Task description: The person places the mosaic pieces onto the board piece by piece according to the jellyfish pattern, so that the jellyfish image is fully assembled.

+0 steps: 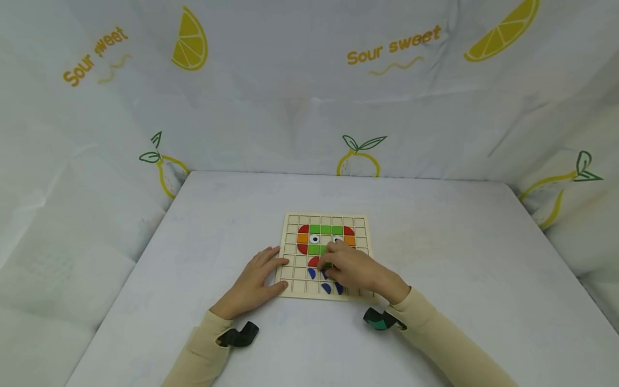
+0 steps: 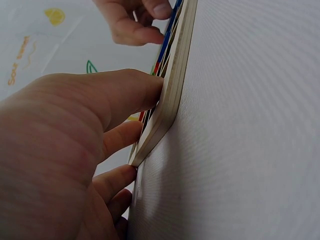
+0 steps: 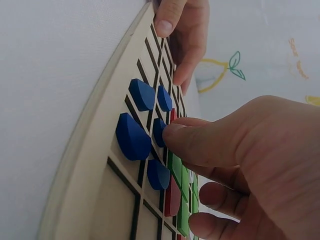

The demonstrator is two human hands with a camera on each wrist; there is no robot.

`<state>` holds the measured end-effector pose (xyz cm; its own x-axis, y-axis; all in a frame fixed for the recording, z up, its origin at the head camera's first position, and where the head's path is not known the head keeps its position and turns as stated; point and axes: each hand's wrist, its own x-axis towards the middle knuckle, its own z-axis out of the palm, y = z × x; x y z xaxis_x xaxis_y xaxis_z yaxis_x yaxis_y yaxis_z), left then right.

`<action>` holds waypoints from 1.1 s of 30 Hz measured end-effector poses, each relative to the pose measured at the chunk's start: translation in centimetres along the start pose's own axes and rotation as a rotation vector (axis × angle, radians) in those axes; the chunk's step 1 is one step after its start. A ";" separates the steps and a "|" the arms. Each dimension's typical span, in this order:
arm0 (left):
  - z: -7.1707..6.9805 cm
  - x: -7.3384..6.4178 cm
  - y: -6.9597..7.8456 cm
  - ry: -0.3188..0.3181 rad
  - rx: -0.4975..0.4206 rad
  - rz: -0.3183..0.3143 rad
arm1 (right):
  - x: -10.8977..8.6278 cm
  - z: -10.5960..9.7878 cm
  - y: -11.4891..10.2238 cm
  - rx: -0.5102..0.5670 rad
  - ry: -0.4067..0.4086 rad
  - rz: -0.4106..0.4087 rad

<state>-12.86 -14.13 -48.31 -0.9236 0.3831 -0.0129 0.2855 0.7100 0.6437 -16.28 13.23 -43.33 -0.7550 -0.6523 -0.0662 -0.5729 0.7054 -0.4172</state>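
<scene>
A square wooden grid board [image 1: 293, 273] lies on the table, bearing flat coloured pieces. My left hand [image 1: 253, 282] rests at its left side, fingers spread, with the thumb and a finger touching the edge. Over the lower middle of the board, my right hand [image 1: 355, 266] pinches a small blue rounded piece [image 3: 159, 132] between thumb and forefinger; the piece is partly covered by the thumb. Around it sit other blue pieces, among them one [image 3: 132, 137] near the board's edge and another [image 3: 142, 94] beside it.
Green squares [image 1: 321, 229], red quarter-rounds [image 1: 303, 229], orange squares [image 1: 302, 238] and white eye pieces [image 1: 314, 239] form a pattern on the board's upper part; my right hand hides some of it. A white tabletop [image 1: 217, 215] surrounds the board, with lemon-print cloth [image 1: 271, 123] behind.
</scene>
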 end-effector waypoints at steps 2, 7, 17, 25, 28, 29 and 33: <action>0.1 0.0 -0.1 0.002 0.003 0.001 | -0.1 -0.2 0.1 0.013 0.007 0.000; 0.1 0.0 -0.1 0.002 0.010 0.003 | -0.8 -0.9 0.3 0.024 0.034 -0.042; 0.1 0.1 -0.3 -0.004 0.017 0.005 | -2.2 -0.1 -0.5 0.039 -0.083 -0.090; 0.2 0.1 -0.3 -0.006 0.004 -0.007 | -2.2 0.3 -0.7 0.031 -0.069 -0.054; 0.3 0.1 -0.3 -0.004 0.005 -0.002 | -2.5 0.0 -0.5 0.043 -0.061 -0.022; 0.3 0.1 -0.3 -0.003 0.004 -0.002 | -2.6 -0.2 -0.3 0.044 -0.056 -0.009; 0.3 0.1 -0.3 -0.001 0.006 -0.007 | -3.4 -1.0 0.4 0.038 -0.039 0.046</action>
<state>-12.96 -14.12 -48.79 -0.9253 0.3789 -0.0186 0.2804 0.7162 0.6391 -14.24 16.05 -42.40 -0.7670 -0.6300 -0.1213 -0.5246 0.7247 -0.4468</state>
